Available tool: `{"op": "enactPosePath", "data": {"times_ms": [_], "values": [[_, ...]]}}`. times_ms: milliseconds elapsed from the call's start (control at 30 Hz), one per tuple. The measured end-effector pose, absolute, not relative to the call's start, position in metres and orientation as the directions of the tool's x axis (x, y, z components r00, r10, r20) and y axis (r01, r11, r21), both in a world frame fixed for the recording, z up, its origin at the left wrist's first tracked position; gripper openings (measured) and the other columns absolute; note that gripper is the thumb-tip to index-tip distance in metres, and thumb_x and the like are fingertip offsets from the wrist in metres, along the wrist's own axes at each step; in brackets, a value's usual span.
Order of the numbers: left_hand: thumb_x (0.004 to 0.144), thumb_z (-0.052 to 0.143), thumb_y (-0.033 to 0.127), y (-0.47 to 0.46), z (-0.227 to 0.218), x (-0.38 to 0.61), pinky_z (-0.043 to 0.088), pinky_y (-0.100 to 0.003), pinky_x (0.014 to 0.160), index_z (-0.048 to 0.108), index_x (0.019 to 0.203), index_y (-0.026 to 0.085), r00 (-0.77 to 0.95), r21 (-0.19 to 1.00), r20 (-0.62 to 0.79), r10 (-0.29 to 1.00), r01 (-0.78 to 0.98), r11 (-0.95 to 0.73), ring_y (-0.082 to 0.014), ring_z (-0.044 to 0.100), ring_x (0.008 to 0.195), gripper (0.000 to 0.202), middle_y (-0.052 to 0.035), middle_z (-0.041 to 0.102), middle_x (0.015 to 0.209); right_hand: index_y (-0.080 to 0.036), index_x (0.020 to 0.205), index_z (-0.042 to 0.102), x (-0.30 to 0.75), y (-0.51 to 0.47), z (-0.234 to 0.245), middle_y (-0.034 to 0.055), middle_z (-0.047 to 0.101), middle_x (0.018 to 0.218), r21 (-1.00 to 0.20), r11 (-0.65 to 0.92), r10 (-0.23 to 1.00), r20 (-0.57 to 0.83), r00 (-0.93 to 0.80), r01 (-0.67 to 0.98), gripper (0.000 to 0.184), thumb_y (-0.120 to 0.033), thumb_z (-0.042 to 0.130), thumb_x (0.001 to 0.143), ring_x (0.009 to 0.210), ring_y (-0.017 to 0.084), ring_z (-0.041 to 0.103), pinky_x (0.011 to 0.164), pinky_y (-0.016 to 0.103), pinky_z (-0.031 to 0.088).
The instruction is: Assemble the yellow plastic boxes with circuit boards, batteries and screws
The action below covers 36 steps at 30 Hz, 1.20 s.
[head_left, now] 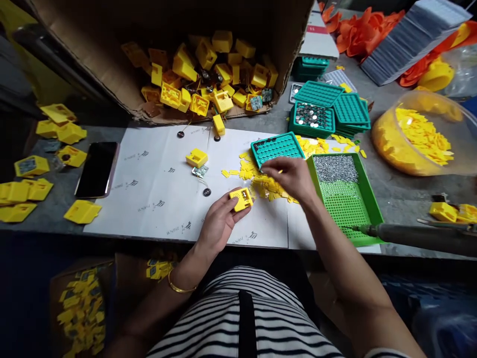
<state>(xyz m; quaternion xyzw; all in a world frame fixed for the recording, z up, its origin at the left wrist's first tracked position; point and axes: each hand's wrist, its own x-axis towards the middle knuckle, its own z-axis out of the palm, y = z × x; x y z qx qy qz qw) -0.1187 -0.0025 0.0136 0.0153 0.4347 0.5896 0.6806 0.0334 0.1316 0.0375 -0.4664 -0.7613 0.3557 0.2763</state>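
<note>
My left hand (219,219) is closed around a small yellow plastic housing (241,198), held just above the white paper sheet (156,189). My right hand (290,175) reaches over a heap of small flat yellow plastic pieces (261,181), fingers pinched together on one of them, right beside a teal tray of button cells (276,147). Another yellow housing (196,157) and a small circuit board with a wire (200,172) lie on the paper to the left.
A tipped cardboard box (112,74) spills several yellow housings at the back. A green screw tray (345,191), stacked teal trays (328,112), a clear bowl of yellow pieces (421,134), a phone (97,169) and an electric screwdriver (413,236) surround the paper.
</note>
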Motion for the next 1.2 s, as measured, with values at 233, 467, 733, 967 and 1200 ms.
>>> {"op": "enactPosePath", "data": {"times_ms": [233, 467, 733, 967, 1200], "values": [[0.085, 0.06, 0.016, -0.002, 0.012, -0.112, 0.049, -0.037, 0.1, 0.066, 0.108, 0.015, -0.059, 0.562, -0.525, 0.849, -0.773, 0.294, -0.0188, 0.063, 0.109, 0.024, -0.007, 0.069, 0.109, -0.019, 0.086, 0.072, 0.033, 0.066, 0.029, 0.003, 0.071, 0.084, -0.807, 0.439, 0.81, 0.165, -0.562, 0.396, 0.008, -0.024, 0.065, 0.086, 0.075, 0.013, 0.063, 0.064, 0.024, 0.046], [0.083, 0.064, 0.019, -0.007, 0.008, -0.105, 0.05, -0.039, 0.098, 0.065, 0.107, 0.015, -0.088, 0.627, -0.534, 0.841, -0.708, 0.324, -0.0205, 0.062, 0.109, 0.025, -0.0077, 0.067, 0.114, -0.02, 0.089, 0.071, 0.035, 0.065, 0.031, 0.0032, 0.068, 0.088, -0.572, 0.559, 0.758, 0.06, -0.649, 0.6, 0.012, -0.023, 0.059, 0.09, 0.075, 0.014, 0.061, 0.059, 0.024, 0.035], [0.082, 0.067, 0.026, -0.019, 0.006, -0.104, 0.052, -0.041, 0.096, 0.065, 0.109, 0.017, -0.029, 0.663, -0.513, 0.858, -0.648, 0.375, -0.0231, 0.064, 0.107, 0.029, -0.0084, 0.067, 0.116, -0.017, 0.083, 0.06, 0.039, 0.069, 0.033, -0.0008, 0.062, 0.081, -0.845, 0.221, 0.78, -0.147, -0.608, 0.488, 0.005, -0.017, 0.062, 0.079, 0.069, 0.012, 0.059, 0.064, 0.025, 0.042], [0.084, 0.063, 0.023, -0.017, 0.009, -0.111, 0.053, -0.044, 0.095, 0.066, 0.109, 0.014, 0.011, 0.613, -0.56, 0.828, -0.667, 0.424, -0.0235, 0.067, 0.101, 0.026, -0.0101, 0.069, 0.112, -0.015, 0.087, 0.06, 0.031, 0.067, 0.011, -0.0037, 0.053, 0.066, -0.95, -0.159, 0.752, -0.292, -0.59, 0.267, 0.018, -0.029, 0.065, 0.076, 0.057, 0.009, 0.049, 0.054, 0.022, 0.041], [0.088, 0.057, 0.023, -0.016, 0.006, -0.111, 0.052, -0.04, 0.094, 0.065, 0.109, 0.012, 0.034, 0.46, -0.609, 0.793, -0.799, 0.388, -0.0238, 0.065, 0.106, 0.025, -0.0125, 0.069, 0.115, -0.018, 0.105, 0.062, 0.039, 0.046, 0.005, 0.0016, 0.059, 0.083, -0.967, -0.247, 0.85, -0.249, -0.464, 0.066, 0.036, -0.043, 0.067, 0.08, 0.072, 0.013, 0.059, 0.058, 0.025, 0.054]]}}
